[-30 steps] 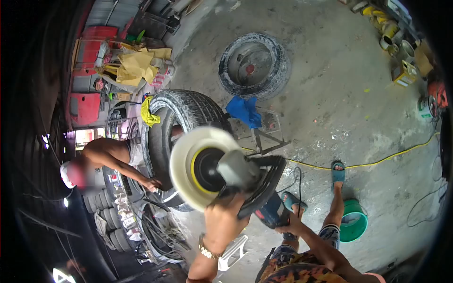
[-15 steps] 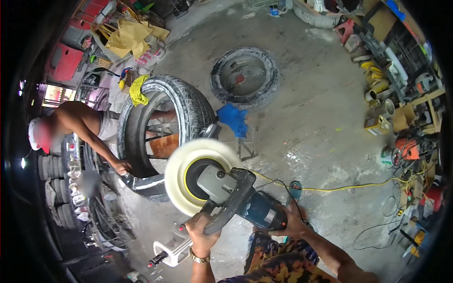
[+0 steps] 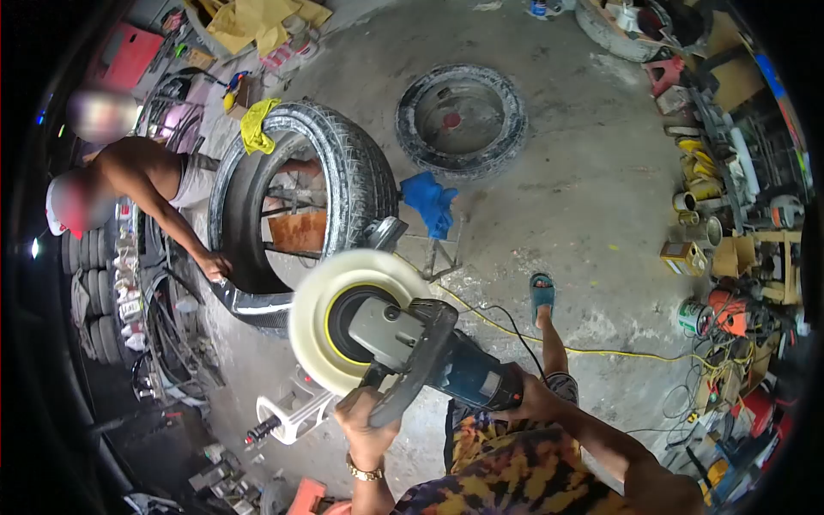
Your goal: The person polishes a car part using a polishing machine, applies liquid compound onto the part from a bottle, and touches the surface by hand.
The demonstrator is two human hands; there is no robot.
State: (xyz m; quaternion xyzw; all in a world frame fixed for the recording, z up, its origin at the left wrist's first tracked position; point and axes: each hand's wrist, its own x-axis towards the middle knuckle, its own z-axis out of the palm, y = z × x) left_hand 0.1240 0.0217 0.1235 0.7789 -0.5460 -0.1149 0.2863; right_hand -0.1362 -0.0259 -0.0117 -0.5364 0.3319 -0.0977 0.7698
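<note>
- The standing tire [image 3: 365, 184] is the largest hazard: it is upright just beyond your tool, and a co-worker's hand [image 3: 214, 266] is at its near rim. If the pad ran and you swung it that way, it could strike the rubber or those fingers. Depth is hard to judge here.
- Your polisher [image 3: 459, 371] is in front of your body, between you and the tire. It looks heavy at the pad end; a loose front hold could let it tip or twist.
- The round pad [image 3: 311, 318] faces up and away from you. You can't tell from this view whether it's spinning.
- The yellow cord [image 3: 601, 351] and black cord [image 3: 506, 321] run near your sandal [image 3: 542, 296]; a step could snag one and jerk the tool.
- Your right arm reaches in low and bent from your side, its right hand [image 3: 529, 396] clasped around the rear body.
- Your left forearm rises almost straight up, its left hand [image 3: 367, 419] closed on the front handle, with the knuckles up.
- A metal-banded watch [image 3: 366, 471] circles your left wrist; it could catch if it slid against a moving part.
</note>
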